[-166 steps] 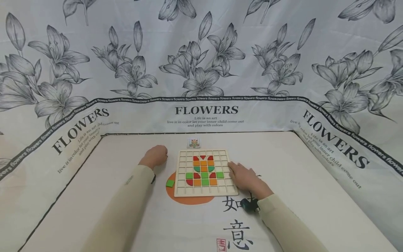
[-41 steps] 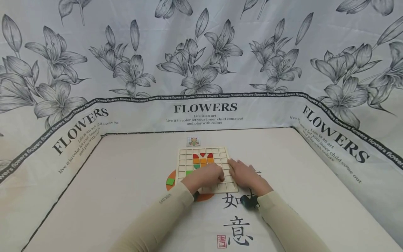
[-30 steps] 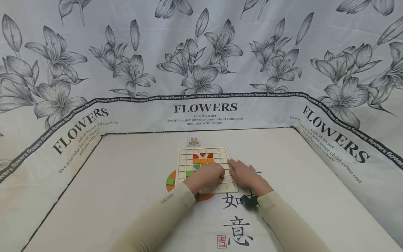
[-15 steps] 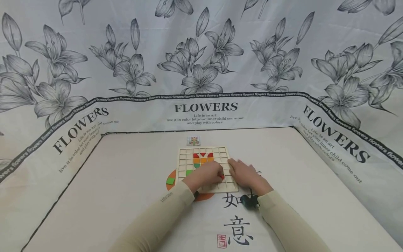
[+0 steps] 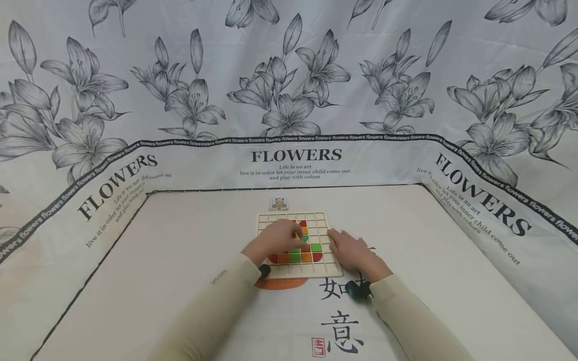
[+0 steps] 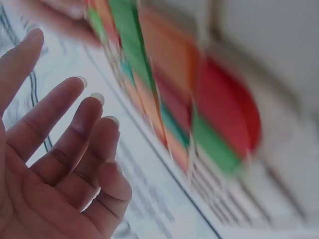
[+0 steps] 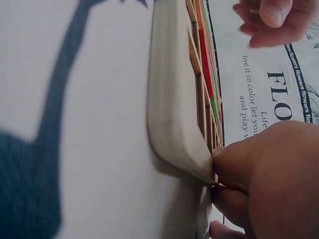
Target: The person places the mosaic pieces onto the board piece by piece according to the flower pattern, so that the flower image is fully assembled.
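Note:
A wooden grid board (image 5: 333, 268) lies on the table, its cells partly filled with flat red, orange and green tiles. My left hand (image 5: 273, 237) hovers over its left half, covering part of the pattern. In the left wrist view the fingers (image 6: 57, 127) are loosely spread, with nothing between them. My right hand (image 5: 354, 250) pinches the board's right edge between thumb and finger, as the right wrist view shows. A red rounded tile (image 5: 317, 257) sits at the right end of the lowest tile row, below a green square tile (image 5: 316, 247).
A small card (image 5: 278, 203) with a coloured pattern lies just beyond the board. An orange printed circle (image 5: 282, 284) shows under the board's near edge. Printed characters (image 5: 340, 333) run down the tablecloth. Flowered fabric (image 5: 289, 108) rises behind.
The left hand has moved from the lower right of the board to the upper left, leaving the red rounded tile in its cell. The right hand has stayed at the board's edge.

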### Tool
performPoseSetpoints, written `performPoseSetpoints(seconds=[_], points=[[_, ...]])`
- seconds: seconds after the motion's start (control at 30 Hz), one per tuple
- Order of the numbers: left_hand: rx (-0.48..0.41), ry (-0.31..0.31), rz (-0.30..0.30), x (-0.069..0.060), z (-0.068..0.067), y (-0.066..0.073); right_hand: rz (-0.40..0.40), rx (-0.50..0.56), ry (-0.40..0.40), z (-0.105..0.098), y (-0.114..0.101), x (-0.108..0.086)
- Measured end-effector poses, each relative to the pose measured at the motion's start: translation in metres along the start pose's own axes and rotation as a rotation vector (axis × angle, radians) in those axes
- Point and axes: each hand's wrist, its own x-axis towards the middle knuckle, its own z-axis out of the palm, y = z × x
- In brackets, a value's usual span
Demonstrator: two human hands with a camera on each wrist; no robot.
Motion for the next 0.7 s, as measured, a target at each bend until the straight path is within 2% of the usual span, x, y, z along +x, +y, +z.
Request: performPoseSetpoints(seconds=[0.07,0.17,0.27,0.4,0.53,0.7], points=[[-0.008,0.018,-0.026,-0.004,-0.01,-0.013,-0.003,-0.003,0.0,0.001,0.0,0.0],[-0.017,0.014,-0.093,-0.013,-0.022,-0.035,0.002,-0.002,-0.005,0.002,0.0,0.0],[-0.012,-0.023,-0.167,-0.023,-0.029,-0.056,0.001,-0.002,0.0,0.001,0.001,0.0],[-0.011,-0.092,-0.233,-0.039,-0.032,-0.076,-0.006,-0.005,0.008,0.0,0.001,0.001],[0.0,-0.14,-0.243,-0.054,-0.032,-0.089,-0.008,-0.011,0.003,0.0,0.0,0.001],[0.0,-0.156,-0.232,-0.068,-0.03,-0.097,-0.003,-0.01,0.003,0.001,0.0,0.001]])
